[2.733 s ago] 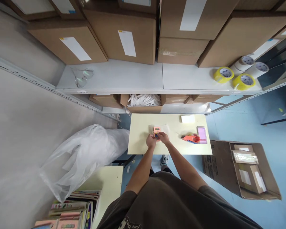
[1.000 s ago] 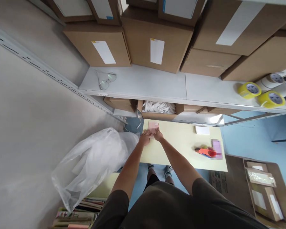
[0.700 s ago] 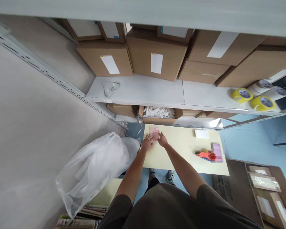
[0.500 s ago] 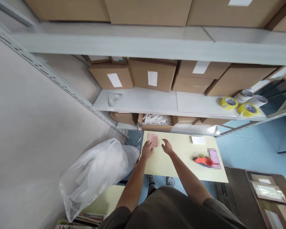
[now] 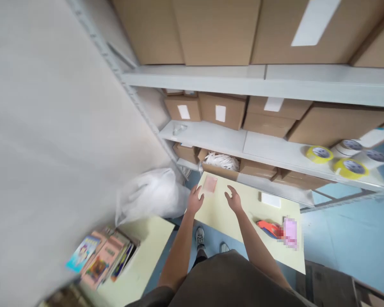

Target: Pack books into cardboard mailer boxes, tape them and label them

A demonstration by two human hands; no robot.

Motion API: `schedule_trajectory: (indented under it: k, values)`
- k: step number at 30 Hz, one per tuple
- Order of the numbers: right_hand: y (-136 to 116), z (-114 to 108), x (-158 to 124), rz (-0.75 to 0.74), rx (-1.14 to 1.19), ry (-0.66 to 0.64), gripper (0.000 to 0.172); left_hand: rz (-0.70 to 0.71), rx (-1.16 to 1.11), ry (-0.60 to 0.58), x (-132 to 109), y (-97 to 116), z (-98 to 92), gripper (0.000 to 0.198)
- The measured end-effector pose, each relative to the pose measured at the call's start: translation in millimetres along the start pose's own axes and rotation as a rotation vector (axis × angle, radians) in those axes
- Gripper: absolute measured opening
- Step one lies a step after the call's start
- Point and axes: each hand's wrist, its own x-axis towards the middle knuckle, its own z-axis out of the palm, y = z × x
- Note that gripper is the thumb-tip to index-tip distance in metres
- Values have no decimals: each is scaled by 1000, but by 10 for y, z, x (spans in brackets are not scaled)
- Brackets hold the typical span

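Note:
A pale pink phone case (image 5: 210,184) lies flat on the cream table (image 5: 220,213), close to its far left corner. My left hand (image 5: 196,199) is just left of the case and nearer to me, with its fingers apart and nothing in them. To the right of the case, my right hand (image 5: 233,198) hovers with thumb and fingers spread, also holding nothing. Farther right on the same table are a white box (image 5: 270,200) and a red-orange item (image 5: 269,228); a purple patch beside that is pixelated.
Shelves (image 5: 211,135) with cardboard boxes (image 5: 222,111) rise behind the table. Tape rolls (image 5: 320,154) stand at right. A white plastic bag (image 5: 153,194) bulges at left. Books (image 5: 99,260) lie on a second table (image 5: 144,256) at lower left.
The view has swung left, bringing the books into sight. My left hand has drawn away leftward from the phone case's near edge. My right hand stays open to its right.

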Motion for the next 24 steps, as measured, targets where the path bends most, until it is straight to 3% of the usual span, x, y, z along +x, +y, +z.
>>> schedule_trajectory:
  k: [2, 5, 12, 17, 24]
  values:
    - [-153, 78, -14, -43, 46, -61, 63, -77, -5, 54, -241, 18, -176, 54]
    - [-457, 365, -70, -134, 93, -177, 69, -151, 0, 148, -662, -74, -503, 57]
    - [-1405, 1429, -578, -444, 115, -500, 71, -373, 93, 426, -2005, -652, -1380, 57]
    - [-1986, 2296, -1446, -619, 134, -707, 69, -569, 132, 575, -3341, -1157, -1758, 56]
    - [-2543, 3404, -3209, -788, 47, -924, 69, -815, 56, 709, -5464, -1831, -1930, 58]
